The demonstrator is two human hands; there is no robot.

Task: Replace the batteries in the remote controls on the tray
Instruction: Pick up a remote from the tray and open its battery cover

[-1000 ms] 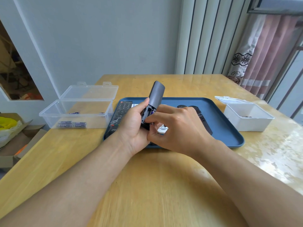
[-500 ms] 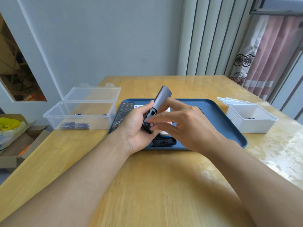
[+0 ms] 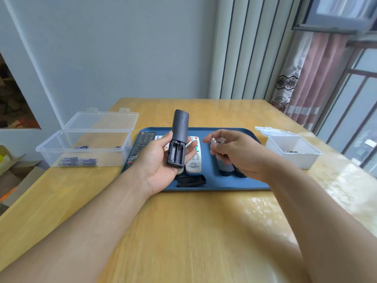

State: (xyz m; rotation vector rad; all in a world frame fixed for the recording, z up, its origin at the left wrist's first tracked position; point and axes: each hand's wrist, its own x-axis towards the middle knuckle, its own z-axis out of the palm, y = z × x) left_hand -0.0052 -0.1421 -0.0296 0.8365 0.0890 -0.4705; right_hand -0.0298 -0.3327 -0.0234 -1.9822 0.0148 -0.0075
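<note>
Wooden table (image 3: 183, 231), blue tray (image 3: 212, 181) of remotes. Left hand (image 3: 161, 160) grips dark remote (image 3: 179, 137) above tray, compartment bared and empty. Right hand (image 3: 234, 152) pinches removed batteries (image 3: 216, 140). Cover (image 3: 190, 180) off on tray. Fresh cells in clear box (image 3: 81, 148) still to fit; other remotes probably pending.

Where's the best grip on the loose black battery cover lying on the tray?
Pinch the battery cover across its short width, on the two long edges, coming straight down from above. It lies flat on the blue tray near the front rim, with its long side across the view. Approach from the right side, since the left hand and the white remote crowd its left and rear.
</note>
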